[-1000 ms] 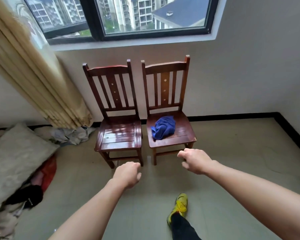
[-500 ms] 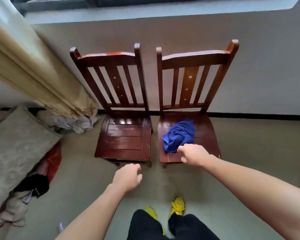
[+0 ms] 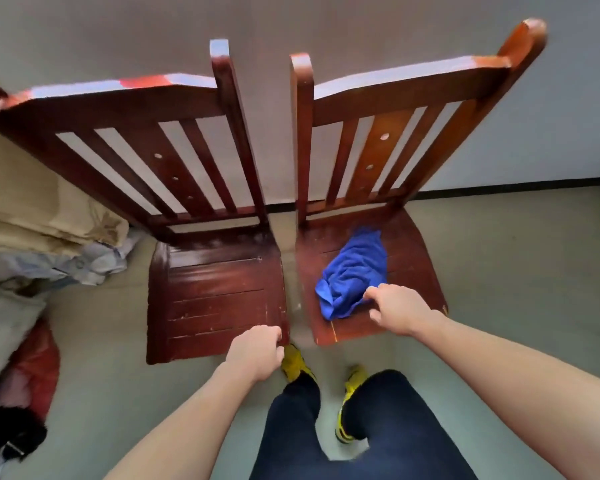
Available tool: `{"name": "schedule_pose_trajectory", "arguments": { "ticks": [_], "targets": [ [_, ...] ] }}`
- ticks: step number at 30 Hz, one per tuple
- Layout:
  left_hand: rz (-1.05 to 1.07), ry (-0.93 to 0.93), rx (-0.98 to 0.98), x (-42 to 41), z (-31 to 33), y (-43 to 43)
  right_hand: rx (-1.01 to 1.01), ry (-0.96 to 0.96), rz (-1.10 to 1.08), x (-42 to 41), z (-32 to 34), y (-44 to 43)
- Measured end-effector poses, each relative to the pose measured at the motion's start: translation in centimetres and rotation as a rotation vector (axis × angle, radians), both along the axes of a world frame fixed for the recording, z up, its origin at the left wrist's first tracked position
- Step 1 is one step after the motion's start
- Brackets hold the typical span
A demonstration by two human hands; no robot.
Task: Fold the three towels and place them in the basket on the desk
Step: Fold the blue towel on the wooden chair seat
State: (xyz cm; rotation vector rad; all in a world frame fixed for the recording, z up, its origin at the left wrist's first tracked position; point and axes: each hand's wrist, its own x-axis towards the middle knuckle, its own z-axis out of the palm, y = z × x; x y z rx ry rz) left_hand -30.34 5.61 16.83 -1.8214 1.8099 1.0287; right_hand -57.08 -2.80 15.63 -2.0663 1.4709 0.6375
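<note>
A crumpled blue towel [image 3: 352,273] lies on the seat of the right wooden chair [image 3: 413,244]. My right hand [image 3: 397,310] is at the towel's near right edge, forefinger and thumb apart and touching the cloth, which still rests flat on the seat. My left hand [image 3: 257,351] hovers over the front right corner of the left wooden chair [image 3: 215,289], fingers loosely curled, holding nothing. No basket, desk or other towels are in view.
The two chairs stand side by side against the wall. A curtain [image 3: 39,209] hangs at the left above a pile of cloth, a cushion [image 3: 4,327] and red and black items [image 3: 35,362] on the floor. My legs and yellow shoes [image 3: 295,362] are below.
I have stepped closer and tilted my head down; the window has left the view. My right hand reached forward onto the blue towel's edge. My left hand advanced to the left chair's front corner.
</note>
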Motion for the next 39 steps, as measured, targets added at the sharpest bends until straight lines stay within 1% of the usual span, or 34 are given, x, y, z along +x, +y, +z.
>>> {"name": "schedule_pose_trajectory", "arguments": {
  "ticks": [4,9,12,14,17,20,21,23,25,26,30,32,35,39],
  "targets": [
    [0.035,0.063,0.068,-0.5,-3.4,-1.5,0.048,-0.005,-0.074,0.6,-2.7,-0.9],
    [0.101,0.122,0.138,-2.4,-9.2,-3.0,0.029,-0.022,-0.136,0.5,-7.7,-3.2],
    [0.23,0.165,0.178,-3.5,-12.7,-4.1,-0.024,-0.027,-0.195,-0.4,-10.8,-5.1],
    [0.349,0.207,0.168,-4.3,-15.2,-5.1,-0.074,-0.031,-0.228,-0.9,-12.8,-6.5],
    [0.553,0.289,0.112,-5.8,-17.9,-7.0,-0.167,-0.092,-0.247,-1.2,-15.1,-8.3],
    [0.798,0.403,0.119,-7.7,-20.2,-8.7,-0.187,-0.096,-0.164,-1.0,-17.7,-9.7],
    [0.833,0.42,0.118,-8.3,-20.9,-9.0,-0.179,-0.076,-0.128,-0.9,-18.3,-10.0],
    [0.849,0.381,0.068,-9.0,-22.0,-9.1,-0.16,-0.045,-0.084,-0.9,-19.3,-10.1],
    [0.958,0.338,0.027,-9.0,-22.3,-8.9,-0.142,-0.049,-0.108,-1.2,-19.6,-10.1],
    [1.057,0.345,0.01,-8.7,-22.2,-8.8,-0.14,-0.065,-0.14,-1.4,-19.5,-10.0],
    [1.688,0.472,-0.064,-5.9,-19.9,-9.0,-0.224,-0.13,-0.261,-2.2,-17.6,-9.6],
    [1.892,0.499,-0.078,-3.6,-18.4,-9.2,-0.283,-0.159,-0.251,-2.5,-16.6,-9.4],
    [2.02,0.518,-0.176,0.1,-15.8,-9.5,-0.338,-0.222,-0.186,-1.8,-14.5,-9.1],
    [2.093,0.489,-0.336,4.3,-14.1,-9.8,-0.344,-0.288,-0.156,1.5,-12.6,-7.9]
  ]
}}
